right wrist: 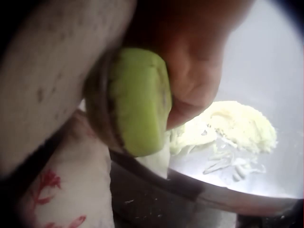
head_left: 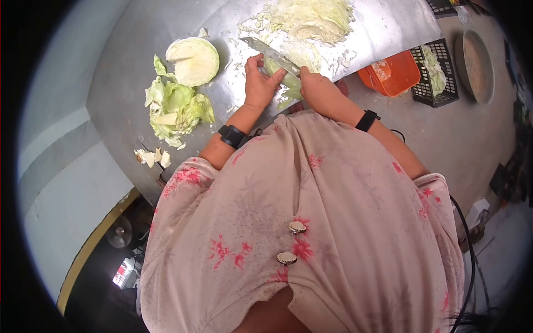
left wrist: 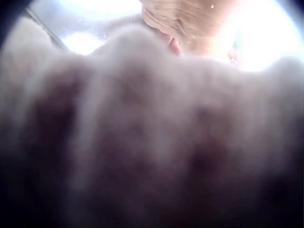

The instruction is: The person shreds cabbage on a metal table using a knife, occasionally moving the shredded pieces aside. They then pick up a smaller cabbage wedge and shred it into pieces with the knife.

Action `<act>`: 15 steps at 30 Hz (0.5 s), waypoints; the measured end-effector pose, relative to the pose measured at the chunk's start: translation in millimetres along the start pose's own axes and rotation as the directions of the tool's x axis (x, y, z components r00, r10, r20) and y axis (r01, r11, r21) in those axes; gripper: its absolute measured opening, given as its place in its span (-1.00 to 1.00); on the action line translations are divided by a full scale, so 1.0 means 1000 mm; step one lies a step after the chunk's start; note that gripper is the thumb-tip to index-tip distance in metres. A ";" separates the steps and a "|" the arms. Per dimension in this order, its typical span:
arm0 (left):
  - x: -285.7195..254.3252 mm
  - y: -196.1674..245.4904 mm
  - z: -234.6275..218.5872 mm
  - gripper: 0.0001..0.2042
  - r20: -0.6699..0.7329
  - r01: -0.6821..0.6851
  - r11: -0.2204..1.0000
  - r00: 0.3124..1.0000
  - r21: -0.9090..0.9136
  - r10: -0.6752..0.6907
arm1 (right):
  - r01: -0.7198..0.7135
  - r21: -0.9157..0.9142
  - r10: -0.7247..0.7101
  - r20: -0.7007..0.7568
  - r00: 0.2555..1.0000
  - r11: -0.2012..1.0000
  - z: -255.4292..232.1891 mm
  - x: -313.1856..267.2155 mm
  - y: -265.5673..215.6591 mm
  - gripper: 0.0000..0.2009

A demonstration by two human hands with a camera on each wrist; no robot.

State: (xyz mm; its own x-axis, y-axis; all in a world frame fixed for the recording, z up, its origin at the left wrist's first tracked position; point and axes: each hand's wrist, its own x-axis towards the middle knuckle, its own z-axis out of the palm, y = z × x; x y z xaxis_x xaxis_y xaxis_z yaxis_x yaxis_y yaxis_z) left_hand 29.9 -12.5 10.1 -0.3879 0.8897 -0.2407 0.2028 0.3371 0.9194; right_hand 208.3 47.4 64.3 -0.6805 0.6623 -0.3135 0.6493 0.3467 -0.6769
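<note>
My right hand (head_left: pixel 319 91) grips a knife (head_left: pixel 272 54), whose long blade slants to the upper left over a piece of cabbage (head_left: pixel 290 89). In the right wrist view the green butt of the knife handle (right wrist: pixel 142 102) sticks out of the fist. My left hand (head_left: pixel 260 86) holds the cabbage at its left side, thumb and fingers bent about it right by the blade. Shredded cabbage (head_left: pixel 311 19) lies heaped just beyond the knife. The left wrist view is mostly filled by blurred cloth, with part of the hand (left wrist: pixel 185 21) at the top.
On the metal table (head_left: pixel 127 61), a cut cabbage half (head_left: pixel 194 60) and loose outer leaves (head_left: pixel 175 108) lie to the left, with small core scraps (head_left: pixel 151 157) nearer me. Past the table's right edge stand an orange container (head_left: pixel 397 75), a black crate (head_left: pixel 425 89) with cabbage, and a round metal pan (head_left: pixel 476 66).
</note>
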 end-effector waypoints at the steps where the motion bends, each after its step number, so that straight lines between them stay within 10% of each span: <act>1: 0.002 -0.002 -0.003 -0.31 0.000 0.001 1.000 1.000 -0.016 -0.001 | 0.030 -0.011 -0.030 -0.028 0.999 0.999 0.004 0.007 0.000 -0.86; 15: -0.013 -0.002 -0.026 -0.42 -0.011 -0.086 0.977 0.996 -0.193 0.085 | 0.023 0.251 0.020 -0.167 0.986 0.968 0.006 0.009 0.019 -0.69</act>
State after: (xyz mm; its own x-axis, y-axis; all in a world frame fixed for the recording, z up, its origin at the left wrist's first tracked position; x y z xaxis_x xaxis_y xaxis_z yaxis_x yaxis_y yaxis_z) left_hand 11.5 -32.9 20.0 -0.3793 0.9117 -0.1579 0.0582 0.1938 0.9793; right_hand 212.0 55.9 44.6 -0.6012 0.7708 -0.2108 0.5272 0.1844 -0.8295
